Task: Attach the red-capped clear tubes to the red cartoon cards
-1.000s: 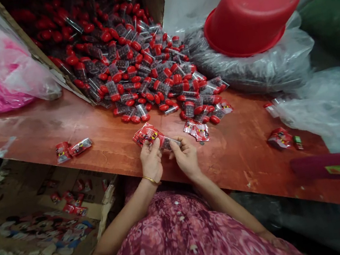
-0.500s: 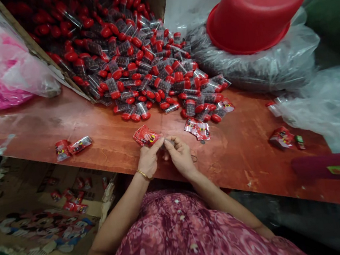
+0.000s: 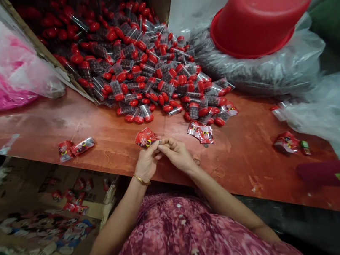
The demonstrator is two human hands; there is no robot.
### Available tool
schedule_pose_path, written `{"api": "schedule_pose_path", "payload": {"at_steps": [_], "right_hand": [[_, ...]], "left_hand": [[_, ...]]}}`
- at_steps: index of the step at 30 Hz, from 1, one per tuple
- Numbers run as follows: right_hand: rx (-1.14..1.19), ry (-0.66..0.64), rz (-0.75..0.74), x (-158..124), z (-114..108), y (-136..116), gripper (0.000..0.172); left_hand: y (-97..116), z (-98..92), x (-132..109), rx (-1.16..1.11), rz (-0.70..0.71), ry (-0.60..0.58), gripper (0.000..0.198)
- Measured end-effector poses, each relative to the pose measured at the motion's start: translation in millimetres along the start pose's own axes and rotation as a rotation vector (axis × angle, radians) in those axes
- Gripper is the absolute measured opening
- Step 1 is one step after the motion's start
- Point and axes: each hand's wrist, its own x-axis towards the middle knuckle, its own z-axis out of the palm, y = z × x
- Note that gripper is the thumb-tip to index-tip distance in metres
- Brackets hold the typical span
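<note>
Clearly plenty left: a great heap of clear tubes (image 3: 144,63) with red caps, spilling from a cardboard box (image 3: 36,45) across the far side of the counter (image 3: 45,125). Only a few small red printed packets out on the wood: a pair (image 3: 75,148) toward the left, a cluster (image 3: 200,133) just beside the heap's near edge, another (image 3: 285,143) far to the right. Near the counter's front edge, one more packet (image 3: 145,137), glossy, red and creased, with a small cartoon print, held up between both hands. Left hand (image 3: 147,161), bangle at the wrist, curled nearly closed under the packet; right hand (image 3: 176,154) also nearly closed, its fingertips (image 3: 161,143) meeting the left hand's at something thin and clear, too small to make out. Farther right, an upturned red plastic basin (image 3: 261,13) atop a bulging clear bag (image 3: 260,73) of dark pieces.
</note>
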Motion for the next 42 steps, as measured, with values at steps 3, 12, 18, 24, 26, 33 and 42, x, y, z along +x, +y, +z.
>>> {"api": "schedule_pose_path", "payload": {"at_steps": [3,12,18,24,26,33,42], "right_hand": [[-0.209,-0.011,-0.080,18.4,2.9,0.2,0.035],[-1.604,-0.187,-0.560,116.9,-22.1,-30.1,0.044],[-1.804,-0.218,-0.574,93.0,-36.6,-20.7,0.044],[-1.886,-0.139,-0.439,39.3,-48.2,-20.9,0.041],[-1.886,-0.119,-0.380,27.6,-49.4,-26.3,0.037],[-1.599,-0.134,-0.431,17.9,-49.6,-41.2,0.037],[-0.618,0.136,-0.288,32.6,-3.5,-16.1,0.035]], "left_hand": [[10.6,-4.8,1.0,-0.028,-0.027,0.026,0.004],[94.2,-58.3,24.8,-0.136,0.286,0.381,0.023],[54.5,-39.6,24.4,0.283,0.263,0.281,0.027],[24.8,-29.6,33.3,1.232,0.670,0.078,0.025],[24.1,-34.1,38.2,1.362,0.673,0.069,0.015],[21.1,-33.4,41.1,1.330,0.693,0.153,0.009],[23.0,-14.1,14.0,1.021,0.725,0.208,0.018]]}}
